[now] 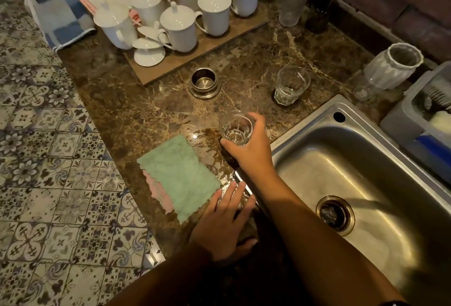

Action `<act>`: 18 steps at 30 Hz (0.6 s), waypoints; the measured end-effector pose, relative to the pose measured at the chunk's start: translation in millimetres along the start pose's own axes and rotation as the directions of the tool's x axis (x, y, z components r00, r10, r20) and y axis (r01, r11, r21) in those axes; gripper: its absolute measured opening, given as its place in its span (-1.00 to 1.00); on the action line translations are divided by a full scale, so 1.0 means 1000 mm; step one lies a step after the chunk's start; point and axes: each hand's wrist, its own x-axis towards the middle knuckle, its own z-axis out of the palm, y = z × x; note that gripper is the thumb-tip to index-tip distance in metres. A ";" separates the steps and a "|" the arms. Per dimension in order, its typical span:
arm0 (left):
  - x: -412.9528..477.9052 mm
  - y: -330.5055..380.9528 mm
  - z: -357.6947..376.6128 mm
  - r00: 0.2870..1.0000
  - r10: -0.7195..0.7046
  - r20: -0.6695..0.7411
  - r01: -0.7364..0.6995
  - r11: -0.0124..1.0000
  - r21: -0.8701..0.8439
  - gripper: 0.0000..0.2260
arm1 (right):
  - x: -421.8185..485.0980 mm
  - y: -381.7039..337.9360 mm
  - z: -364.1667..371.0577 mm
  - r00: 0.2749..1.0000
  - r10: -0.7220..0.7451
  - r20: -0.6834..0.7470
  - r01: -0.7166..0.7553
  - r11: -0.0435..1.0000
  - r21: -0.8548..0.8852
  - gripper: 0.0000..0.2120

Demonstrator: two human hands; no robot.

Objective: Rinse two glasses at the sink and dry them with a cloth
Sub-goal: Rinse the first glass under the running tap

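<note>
Currently right hand grips a clear glass over the marble surface left of the sink, left hand flat, fingers straight, beside the green cloth.

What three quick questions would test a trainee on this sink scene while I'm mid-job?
1. True or false: the left hand grips the green cloth.
2. Multiple choice: the glass held by the right hand is A) over the drain, B) over the counter to the left of the sink, C) on the mug tray.
3. Fill in: the second glass stands upright on the ____.

Key: 1 false, its fingers lie straight beside the cloth; 2 B; 3 counter.
</note>
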 end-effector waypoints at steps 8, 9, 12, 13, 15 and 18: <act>0.001 0.000 -0.009 0.998 -0.010 0.055 0.014 0.997 -0.069 -0.18 | -0.037 -0.022 -0.040 0.989 0.064 -0.136 -0.054 0.995 0.081 -0.27; 0.002 0.001 -0.011 0.998 -0.017 0.065 0.022 0.997 -0.078 -0.19 | -0.047 -0.026 -0.047 0.984 0.070 -0.165 -0.056 0.995 0.086 -0.28; 0.000 0.003 -0.017 0.998 -0.008 0.061 0.013 0.997 -0.082 -0.21 | -0.081 -0.038 -0.071 0.958 0.084 -0.275 -0.062 0.994 0.086 -0.30; 0.000 0.002 -0.017 0.996 -0.010 0.090 0.016 0.998 -0.067 -0.22 | -0.093 -0.041 -0.080 0.946 0.086 -0.312 -0.063 0.995 0.081 -0.32; -0.001 0.001 -0.017 0.996 -0.018 0.087 0.025 0.997 -0.072 -0.24 | -0.119 -0.047 -0.098 0.926 0.092 -0.367 -0.072 0.995 0.068 -0.33; -0.002 -0.001 -0.014 0.993 -0.022 0.119 0.029 0.998 -0.059 -0.24 | -0.157 -0.049 -0.122 0.893 0.099 -0.438 -0.081 0.995 0.061 -0.30</act>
